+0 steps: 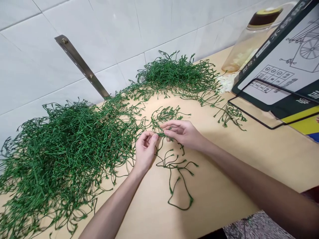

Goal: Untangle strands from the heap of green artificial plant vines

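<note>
My left hand (145,148) and my right hand (183,132) meet over the middle of a light wooden table (224,186). Both pinch the same thin green branching strand (174,166), whose loose end trails toward me in loops on the wood. The left fingers curl around the strand; the right fingers press together on it at the point where the hands meet. A large tangled heap of the same green strands (57,152) lies to the left. A second heap (176,74) lies at the back against the tiled wall.
A metal bracket (81,64) slants down the white tiled wall behind the heaps. At the right stand a printed cardboard box (281,66) on a black wire frame and a clear plastic jar (251,36) with a dark lid. White scraps (225,83) lie beside it.
</note>
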### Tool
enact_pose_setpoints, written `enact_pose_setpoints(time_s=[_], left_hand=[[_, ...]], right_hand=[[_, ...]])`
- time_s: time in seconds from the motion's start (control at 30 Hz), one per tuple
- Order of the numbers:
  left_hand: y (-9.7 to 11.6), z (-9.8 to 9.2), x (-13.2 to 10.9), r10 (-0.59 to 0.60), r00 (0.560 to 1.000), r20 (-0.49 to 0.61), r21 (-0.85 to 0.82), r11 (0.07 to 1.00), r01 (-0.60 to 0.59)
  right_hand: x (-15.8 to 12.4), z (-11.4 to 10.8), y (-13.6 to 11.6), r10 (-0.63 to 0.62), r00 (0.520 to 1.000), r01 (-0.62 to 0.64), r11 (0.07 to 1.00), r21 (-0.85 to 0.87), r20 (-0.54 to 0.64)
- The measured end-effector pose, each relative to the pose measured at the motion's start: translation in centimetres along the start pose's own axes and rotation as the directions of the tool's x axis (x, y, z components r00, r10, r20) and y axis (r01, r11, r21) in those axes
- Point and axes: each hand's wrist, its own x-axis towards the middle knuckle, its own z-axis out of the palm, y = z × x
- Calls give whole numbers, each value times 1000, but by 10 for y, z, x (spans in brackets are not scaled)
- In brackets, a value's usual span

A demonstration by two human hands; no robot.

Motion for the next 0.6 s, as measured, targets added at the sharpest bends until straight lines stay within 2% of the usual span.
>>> enact_pose_setpoints(time_s=[0.37, 0.6], left_hand=[[-4, -2, 2, 9, 999, -48, -81, 997, -13], [-11, -5, 3, 29, 998, -57, -79, 996, -33]], right_hand=[[0, -3, 1, -13, 992, 17, 999, -31, 129], [-1, 0, 3, -80, 996, 85, 991, -103, 44]])
